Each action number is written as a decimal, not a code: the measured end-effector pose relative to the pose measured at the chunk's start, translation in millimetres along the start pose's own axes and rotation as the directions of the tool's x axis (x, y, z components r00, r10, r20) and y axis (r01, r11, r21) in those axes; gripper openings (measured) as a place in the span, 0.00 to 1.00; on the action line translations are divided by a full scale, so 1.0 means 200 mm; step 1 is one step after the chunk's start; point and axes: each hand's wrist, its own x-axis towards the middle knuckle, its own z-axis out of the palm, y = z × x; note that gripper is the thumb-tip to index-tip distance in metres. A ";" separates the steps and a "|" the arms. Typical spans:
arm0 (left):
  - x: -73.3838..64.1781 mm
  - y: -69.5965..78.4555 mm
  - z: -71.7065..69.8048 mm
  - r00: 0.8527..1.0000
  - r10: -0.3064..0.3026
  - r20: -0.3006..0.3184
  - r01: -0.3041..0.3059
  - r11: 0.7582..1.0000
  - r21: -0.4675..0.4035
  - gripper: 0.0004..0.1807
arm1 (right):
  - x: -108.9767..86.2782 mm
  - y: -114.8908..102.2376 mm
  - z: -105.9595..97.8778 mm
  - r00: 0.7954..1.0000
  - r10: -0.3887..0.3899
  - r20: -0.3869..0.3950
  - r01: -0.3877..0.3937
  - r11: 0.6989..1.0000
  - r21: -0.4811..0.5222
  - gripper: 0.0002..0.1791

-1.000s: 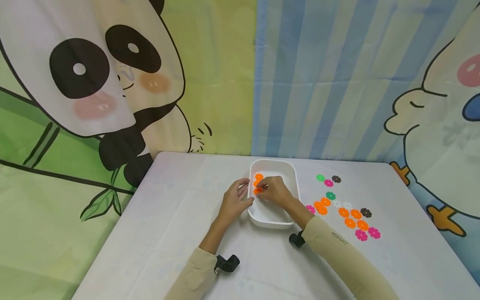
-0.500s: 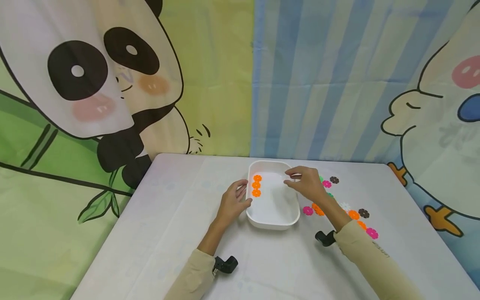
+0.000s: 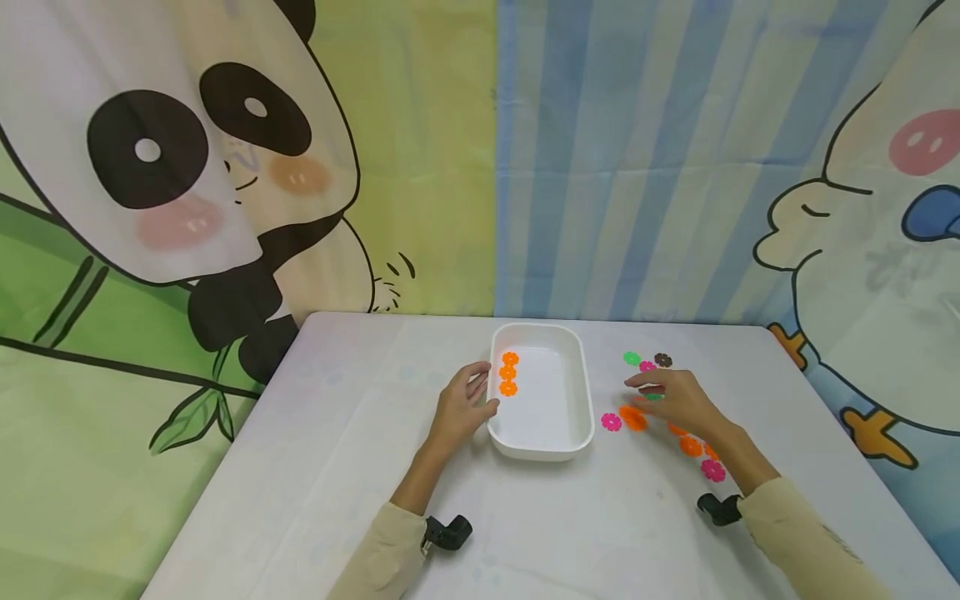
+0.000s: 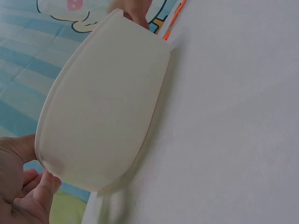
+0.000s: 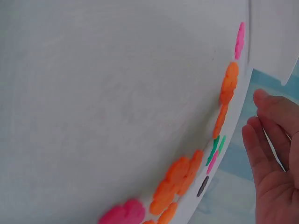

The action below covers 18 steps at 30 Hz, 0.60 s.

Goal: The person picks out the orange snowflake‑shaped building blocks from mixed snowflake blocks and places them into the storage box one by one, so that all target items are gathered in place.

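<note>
A white plastic tray [image 3: 551,392] stands on the table, with a column of 3 orange flower-shaped plastic discs [image 3: 508,372] along its left inner side. My left hand [image 3: 459,410] holds the tray's left edge; in the left wrist view its thumb and fingers [image 4: 44,189] meet the rim. My right hand [image 3: 678,404] hovers over the loose discs right of the tray, thumb and fingers apart with nothing visible between them. Below and around it lie orange discs [image 3: 633,418], pink discs [image 3: 713,471] and a dark green disc [image 3: 654,397], partly hidden by the hand.
A light green disc [image 3: 632,358] and a dark brown disc [image 3: 663,360] lie farther back, beside a pink one. The white tabletop [image 3: 360,433] ends at a cartoon-printed curtain [image 3: 420,167]. Each wrist wears a small black camera [image 3: 448,533].
My right hand has left the orange discs in the tray and moved right, over the loose discs, its fingers now apart. My left hand stays at the tray's left edge.
</note>
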 end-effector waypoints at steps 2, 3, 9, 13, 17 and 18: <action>0.00 0.00 0.00 1.000 0.000 0.004 0.000 1.000 0.001 0.33 | -0.02 0.04 -0.01 0.999 0.036 0.025 -0.036 0.999 -0.013 0.19; 0.00 0.00 0.00 1.000 0.003 0.008 -0.003 1.000 0.000 0.33 | -0.03 0.06 -0.01 0.998 0.044 0.036 -0.043 0.999 -0.024 0.19; -0.01 0.05 -0.01 0.999 0.008 0.034 -0.008 1.000 -0.004 0.34 | -0.04 0.11 -0.03 0.996 0.042 0.083 -0.039 0.999 -0.038 0.19; -0.03 0.12 -0.02 0.998 0.006 0.058 -0.006 1.000 -0.016 0.33 | -0.04 0.12 -0.03 0.993 0.039 0.110 -0.033 0.998 -0.058 0.19; -0.03 0.12 -0.02 0.998 -0.006 0.056 0.008 1.000 -0.025 0.33 | -0.03 0.12 -0.04 0.990 0.060 0.129 -0.049 0.995 -0.083 0.19; -0.03 0.11 -0.01 0.999 -0.009 0.052 0.011 1.000 -0.026 0.33 | -0.03 0.12 -0.05 0.989 0.061 0.134 -0.049 0.995 -0.087 0.19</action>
